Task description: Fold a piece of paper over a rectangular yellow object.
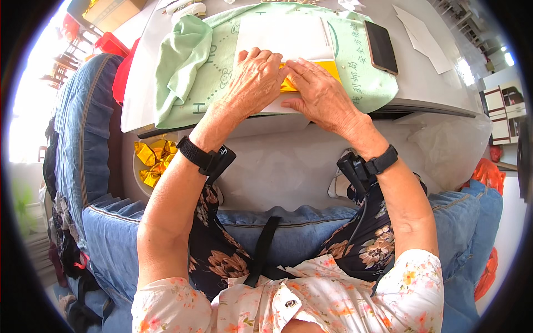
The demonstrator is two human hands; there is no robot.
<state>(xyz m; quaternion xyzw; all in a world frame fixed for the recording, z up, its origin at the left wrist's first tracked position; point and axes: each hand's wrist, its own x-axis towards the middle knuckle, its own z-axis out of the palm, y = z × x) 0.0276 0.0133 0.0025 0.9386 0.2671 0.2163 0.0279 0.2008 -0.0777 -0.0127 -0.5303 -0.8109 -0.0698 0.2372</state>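
A sheet of gold foil paper [331, 70] lies along the near edge of a stack of white paper [283, 35]. My left hand [258, 79] is curled over the left part of the stack, its thumb and forefinger meeting at the foil. On the foil's right side rests my right hand [322, 91], fingers extended together and thumb held apart. The fingertips of both hands nearly touch, and they hide part of the foil. Beneath the stack, a light green printed towel [220, 79] is spread on the table, bunched up at its left end.
A smartphone [381, 48] lies on the towel's right side. White paper sheets [420, 39] sit farther right on the table [441, 89]. Below its left edge, a white tub [139, 183] holds folded gold foil pieces [156, 160]. A blue sofa [287, 224] surrounds me.
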